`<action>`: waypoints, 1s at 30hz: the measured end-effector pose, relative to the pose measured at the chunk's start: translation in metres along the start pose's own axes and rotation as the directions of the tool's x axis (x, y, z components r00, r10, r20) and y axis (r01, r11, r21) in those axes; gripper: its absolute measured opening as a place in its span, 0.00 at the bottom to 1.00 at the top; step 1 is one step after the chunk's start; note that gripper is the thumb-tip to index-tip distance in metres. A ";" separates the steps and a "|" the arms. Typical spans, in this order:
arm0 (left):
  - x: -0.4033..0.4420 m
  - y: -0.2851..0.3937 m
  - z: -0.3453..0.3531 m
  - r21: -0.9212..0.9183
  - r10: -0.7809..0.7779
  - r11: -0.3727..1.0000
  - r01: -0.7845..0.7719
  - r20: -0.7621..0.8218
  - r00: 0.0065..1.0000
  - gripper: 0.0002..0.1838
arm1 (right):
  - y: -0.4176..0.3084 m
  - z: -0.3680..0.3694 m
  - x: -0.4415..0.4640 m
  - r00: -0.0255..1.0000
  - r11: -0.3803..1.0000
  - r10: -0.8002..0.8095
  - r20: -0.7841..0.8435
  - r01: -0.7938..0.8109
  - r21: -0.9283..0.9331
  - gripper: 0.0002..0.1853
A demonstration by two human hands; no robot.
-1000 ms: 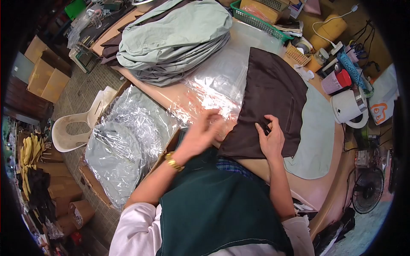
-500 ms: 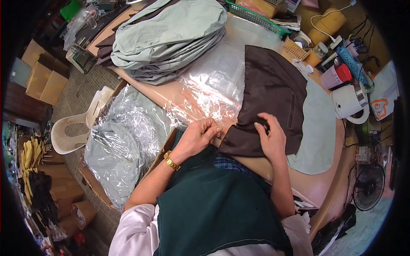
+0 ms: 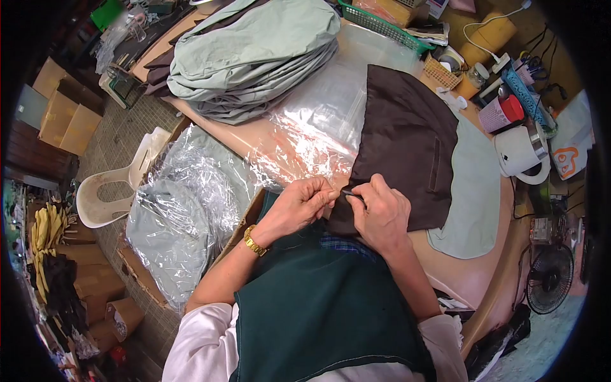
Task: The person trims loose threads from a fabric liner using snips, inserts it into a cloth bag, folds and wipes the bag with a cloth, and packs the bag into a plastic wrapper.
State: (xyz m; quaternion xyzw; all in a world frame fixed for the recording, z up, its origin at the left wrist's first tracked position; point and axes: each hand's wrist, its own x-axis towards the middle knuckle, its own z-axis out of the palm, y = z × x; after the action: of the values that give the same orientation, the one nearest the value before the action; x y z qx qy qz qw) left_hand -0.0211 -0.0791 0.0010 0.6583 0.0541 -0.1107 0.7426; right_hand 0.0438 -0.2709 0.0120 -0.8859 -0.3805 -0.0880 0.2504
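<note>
A dark brown fabric piece (image 3: 407,140) lies on the table in front of me, with a slit-like seam near its right side. Pale green fabric (image 3: 474,204) shows from under its right edge. My left hand (image 3: 309,202) is pinched closed at the brown piece's lower left edge; what it grips is too small to make out. Close beside it, my right hand (image 3: 382,210) is closed with a small dark object (image 3: 350,193) at its fingertips, pointing toward the left fingers. Whether that object is a tool or a fold of cloth is unclear.
Stacked pale green fabric pieces (image 3: 254,60) lie at the table's far left, beside clear plastic bags (image 3: 318,114). A carton of plastic-wrapped fabric (image 3: 172,229) stands at my left near a white plastic chair (image 3: 105,197). A white jug (image 3: 519,153) and baskets line the right edge.
My right hand has moved left and down from the brown fabric to meet my left hand, its fingers now closed. My left hand has shifted slightly right, still pinched.
</note>
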 end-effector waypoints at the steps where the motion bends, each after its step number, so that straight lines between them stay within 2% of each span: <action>1: -0.001 0.000 -0.004 0.001 0.002 1.000 -0.002 0.000 1.000 0.15 | 0.003 -0.001 0.000 0.998 0.999 0.041 0.052 -0.040 -0.018 0.11; 2: -0.002 -0.001 -0.010 0.069 -0.002 0.998 0.003 -0.013 1.000 0.16 | 0.005 -0.004 0.001 0.998 0.999 0.038 0.050 -0.037 -0.018 0.11; 4: 0.005 -0.010 -0.012 0.136 -0.005 0.991 0.008 -0.022 1.000 0.17 | 0.010 -0.013 0.006 0.966 0.950 0.249 0.068 -0.257 0.174 0.14; 5: 0.015 -0.018 -0.008 0.212 0.128 0.973 -0.093 -0.157 0.979 0.18 | 0.020 -0.012 0.011 0.974 0.963 0.227 -0.018 -0.222 0.152 0.19; 6: 0.023 -0.024 -0.001 0.299 0.262 0.938 -0.176 -0.277 0.924 0.19 | 0.028 -0.008 0.020 0.954 0.944 0.294 -0.056 -0.281 0.171 0.20; 7: 0.032 -0.024 0.007 0.298 0.261 0.938 -0.177 -0.274 0.926 0.19 | 0.037 -0.002 0.030 0.928 0.921 0.360 -0.095 -0.338 0.193 0.21; 8: 0.042 -0.021 0.016 0.489 0.245 0.866 -0.109 -0.224 0.943 0.20 | 0.051 0.010 0.037 0.927 0.921 0.361 -0.101 -0.338 0.192 0.21; 9: 0.049 -0.019 0.022 0.661 0.224 0.748 -0.050 -0.180 0.958 0.22 | 0.070 0.027 0.044 0.930 0.936 0.350 -0.111 -0.341 0.092 0.20; 10: 0.054 -0.023 0.024 0.702 0.186 0.709 -0.059 -0.105 0.977 0.21 | 0.084 0.039 0.049 0.933 0.940 0.338 -0.123 -0.341 -0.009 0.18; 13: 0.043 -0.021 0.024 0.715 0.278 0.686 -0.132 -0.091 0.956 0.19 | 0.107 0.051 0.050 0.932 0.931 0.352 -0.082 -0.357 -0.069 0.13; 14: 0.039 -0.030 0.016 0.706 0.358 0.679 -0.204 -0.076 0.931 0.17 | 0.110 0.055 0.047 0.932 0.944 0.324 -0.163 -0.329 -0.009 0.09; 15: 0.031 -0.028 0.011 0.708 0.356 0.676 -0.204 -0.072 0.932 0.17 | 0.108 0.056 0.044 0.930 0.943 0.328 -0.164 -0.333 -0.006 0.09; 17: 0.014 -0.017 0.004 0.740 0.165 0.666 -0.090 -0.028 0.986 0.17 | 0.106 0.058 0.042 0.925 0.947 0.320 -0.202 -0.308 0.092 0.08; 18: 0.006 -0.015 -0.001 0.742 0.163 0.665 -0.091 -0.026 0.986 0.17 | 0.109 0.057 0.043 0.924 0.946 0.323 -0.203 -0.310 0.094 0.08; 20: -0.012 -0.010 -0.016 0.708 0.143 0.702 -0.077 -0.034 0.989 0.16 | 0.117 0.053 0.047 0.854 0.912 0.403 -0.330 -0.344 0.223 0.09; 21: -0.022 -0.002 -0.024 0.639 0.092 0.769 -0.003 -0.106 0.990 0.15 | 0.121 0.051 0.048 0.809 0.891 0.443 -0.387 -0.351 0.287 0.11; 22: -0.030 -0.002 -0.035 0.564 0.063 0.822 0.072 -0.216 0.974 0.13 | 0.126 0.050 0.047 0.791 0.883 0.452 -0.412 -0.333 0.330 0.15; 23: -0.034 -0.001 -0.043 0.478 0.026 0.867 0.138 -0.321 0.947 0.12 | 0.130 0.051 0.047 0.786 0.882 0.455 -0.419 -0.334 0.332 0.15; 24: -0.031 0.005 -0.040 0.483 0.029 0.865 0.135 -0.316 0.948 0.12 | 0.135 0.054 0.046 0.775 0.876 0.461 -0.432 -0.322 0.358 0.16; 26: -0.022 0.020 -0.026 0.498 0.387 0.853 -0.156 -0.404 0.829 0.10 | 0.135 0.056 0.047 0.764 0.870 0.469 -0.443 -0.311 0.384 0.16; 27: -0.015 0.019 -0.019 0.498 0.387 0.853 -0.155 -0.404 0.829 0.10 | 0.134 0.056 0.050 0.754 0.863 0.475 -0.453 -0.300 0.406 0.17; 28: -0.007 0.017 -0.011 0.452 0.249 0.889 -0.077 -0.335 0.909 0.09 | 0.133 0.055 0.053 0.744 0.856 0.482 -0.463 -0.288 0.428 0.18; 30: 0.014 0.001 0.003 0.407 0.104 0.913 0.007 -0.250 0.963 0.09 | 0.135 0.049 0.059 0.744 0.853 0.491 -0.453 -0.307 0.421 0.15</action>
State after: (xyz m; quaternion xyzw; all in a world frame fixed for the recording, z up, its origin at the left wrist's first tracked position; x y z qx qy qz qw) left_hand -0.0073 -0.0830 -0.0009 0.8075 0.1127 -0.0114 0.5789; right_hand 0.1805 -0.2878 -0.0603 -0.8316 -0.1007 -0.2171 0.5012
